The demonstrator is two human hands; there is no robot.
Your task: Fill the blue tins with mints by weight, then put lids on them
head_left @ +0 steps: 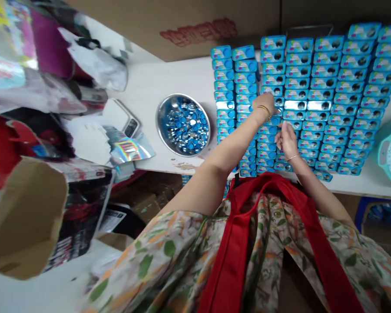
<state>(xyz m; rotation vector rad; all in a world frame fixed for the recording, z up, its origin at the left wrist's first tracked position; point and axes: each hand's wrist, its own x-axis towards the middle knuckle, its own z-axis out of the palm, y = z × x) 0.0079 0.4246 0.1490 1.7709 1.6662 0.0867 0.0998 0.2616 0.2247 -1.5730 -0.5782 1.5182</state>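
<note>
Small blue printed boxes (299,71) stand in several close columns on the white table, each with a round spot at one end. That spot looks dark on the right-hand columns and blue on the left-hand boxes (225,105). My left hand (263,104), with a gold bangle at its wrist, is closed over the third column, fingertips down at a box end; what they pinch is hidden. Just to the right, my right hand (287,140) hovers over the boxes with curled fingers, its contents too small to make out. A steel bowl (160,130) holds many small round blue and silver discs (187,126).
Behind the columns stands a large cardboard box (195,26) with red print. A turquoise basin (383,152) sits at the right edge. Left of the bowl are a white scale-like device (120,115), plastic bags (101,65) and an opened carton (29,217).
</note>
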